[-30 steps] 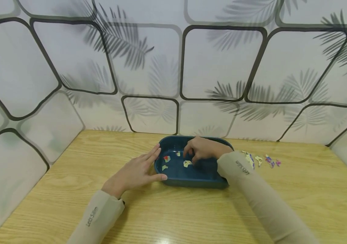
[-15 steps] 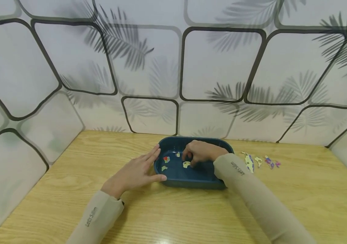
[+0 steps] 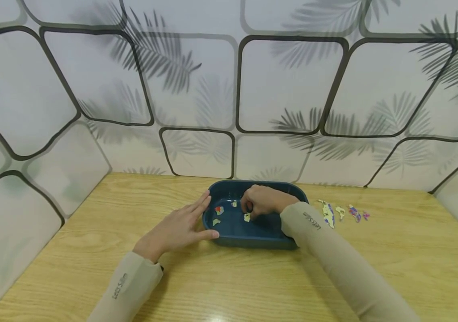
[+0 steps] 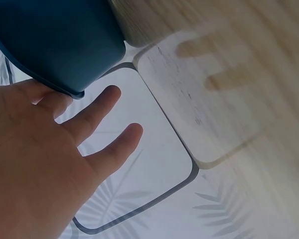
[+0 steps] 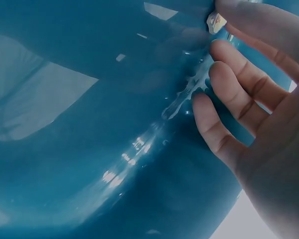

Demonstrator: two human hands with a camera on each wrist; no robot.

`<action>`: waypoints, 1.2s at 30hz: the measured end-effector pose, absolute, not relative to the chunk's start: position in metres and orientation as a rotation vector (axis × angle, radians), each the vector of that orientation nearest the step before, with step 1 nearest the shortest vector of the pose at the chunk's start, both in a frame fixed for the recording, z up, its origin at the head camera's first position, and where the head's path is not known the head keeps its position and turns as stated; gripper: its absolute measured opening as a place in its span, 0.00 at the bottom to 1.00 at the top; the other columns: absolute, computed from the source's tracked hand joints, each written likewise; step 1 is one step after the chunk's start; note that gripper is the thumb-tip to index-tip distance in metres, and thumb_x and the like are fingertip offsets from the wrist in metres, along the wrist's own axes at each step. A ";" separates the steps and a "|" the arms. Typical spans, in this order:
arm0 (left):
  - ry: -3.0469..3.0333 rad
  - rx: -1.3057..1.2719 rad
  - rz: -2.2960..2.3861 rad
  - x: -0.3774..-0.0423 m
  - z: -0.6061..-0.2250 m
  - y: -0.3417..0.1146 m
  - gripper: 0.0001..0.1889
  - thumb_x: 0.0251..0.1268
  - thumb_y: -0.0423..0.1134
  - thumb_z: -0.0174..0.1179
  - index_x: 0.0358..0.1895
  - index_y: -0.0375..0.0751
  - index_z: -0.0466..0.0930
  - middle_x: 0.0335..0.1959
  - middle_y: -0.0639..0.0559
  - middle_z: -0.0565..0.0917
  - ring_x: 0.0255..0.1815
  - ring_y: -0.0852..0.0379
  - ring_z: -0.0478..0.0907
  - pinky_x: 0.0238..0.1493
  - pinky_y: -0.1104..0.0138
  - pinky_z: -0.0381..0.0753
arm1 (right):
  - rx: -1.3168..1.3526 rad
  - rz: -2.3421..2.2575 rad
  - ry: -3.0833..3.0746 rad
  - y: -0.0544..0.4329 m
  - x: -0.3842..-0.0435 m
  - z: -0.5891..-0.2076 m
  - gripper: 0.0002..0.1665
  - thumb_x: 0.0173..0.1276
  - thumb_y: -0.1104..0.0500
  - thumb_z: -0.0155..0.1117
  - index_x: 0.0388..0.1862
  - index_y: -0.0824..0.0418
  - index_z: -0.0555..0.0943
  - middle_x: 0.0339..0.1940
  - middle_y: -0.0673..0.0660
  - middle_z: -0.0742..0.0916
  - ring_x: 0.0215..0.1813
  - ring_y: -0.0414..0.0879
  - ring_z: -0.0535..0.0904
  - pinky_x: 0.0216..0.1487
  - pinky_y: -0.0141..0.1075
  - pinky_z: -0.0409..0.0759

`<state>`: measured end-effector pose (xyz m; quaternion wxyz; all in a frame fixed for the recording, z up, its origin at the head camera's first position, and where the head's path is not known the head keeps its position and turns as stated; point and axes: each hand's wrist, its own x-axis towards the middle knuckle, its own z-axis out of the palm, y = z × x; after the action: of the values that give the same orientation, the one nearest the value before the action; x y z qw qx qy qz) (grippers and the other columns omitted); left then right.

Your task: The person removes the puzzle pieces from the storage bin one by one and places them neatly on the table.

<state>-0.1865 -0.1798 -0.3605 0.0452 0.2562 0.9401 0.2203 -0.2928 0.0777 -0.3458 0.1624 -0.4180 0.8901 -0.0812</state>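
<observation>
So, left hand (image 3: 177,227) spread straight along basin (image 3: 249,243)'s left edge, gripping nothing; right hand (image 3: 266,199) curled at pale piece (image 3: 246,218) between that edge and middle, pinch unclear. Best nip its rim gently; probably thin.

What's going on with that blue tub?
A person's left hand rests on the edge of the blue tub. Their right hand is inside it, pinching a small pale piece. Three other little pieces lie in the tub, and four more pieces lie on the wooden table to its right.
</observation>
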 end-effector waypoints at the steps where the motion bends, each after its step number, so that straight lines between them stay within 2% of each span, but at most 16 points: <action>1: 2.871 0.778 0.673 -0.187 -0.361 -0.180 0.50 0.70 0.63 0.59 0.81 0.35 0.48 0.83 0.46 0.44 0.78 0.38 0.55 0.73 0.43 0.59 | -1.197 -0.227 2.541 0.078 -0.293 -0.346 0.08 0.61 0.65 0.77 0.38 0.58 0.88 0.30 0.47 0.83 0.32 0.38 0.78 0.38 0.34 0.80; 15: 2.877 0.804 0.669 -0.187 -0.363 -0.176 0.50 0.70 0.63 0.59 0.81 0.35 0.49 0.83 0.46 0.45 0.78 0.38 0.56 0.73 0.43 0.60 | -1.185 -0.291 2.561 0.085 -0.284 -0.331 0.10 0.62 0.64 0.76 0.43 0.59 0.88 0.35 0.48 0.84 0.37 0.41 0.79 0.43 0.38 0.81; 23: 2.876 0.787 0.676 -0.186 -0.362 -0.178 0.50 0.70 0.63 0.60 0.81 0.35 0.49 0.83 0.46 0.46 0.78 0.38 0.57 0.72 0.43 0.61 | -1.274 -0.286 2.593 0.090 -0.287 -0.316 0.08 0.62 0.63 0.76 0.40 0.59 0.87 0.33 0.49 0.82 0.36 0.42 0.78 0.42 0.39 0.80; 36: 2.875 0.769 0.669 -0.186 -0.361 -0.180 0.50 0.70 0.64 0.59 0.82 0.36 0.48 0.83 0.47 0.45 0.78 0.38 0.56 0.73 0.42 0.60 | -1.266 -0.275 2.659 0.105 -0.289 -0.301 0.08 0.62 0.64 0.76 0.39 0.60 0.87 0.31 0.49 0.82 0.36 0.44 0.77 0.44 0.43 0.80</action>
<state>-0.1861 -0.1799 -0.3611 0.0458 0.2517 0.9416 0.2190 -0.2889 0.1052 -0.3008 0.0917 -0.4263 0.8951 -0.0926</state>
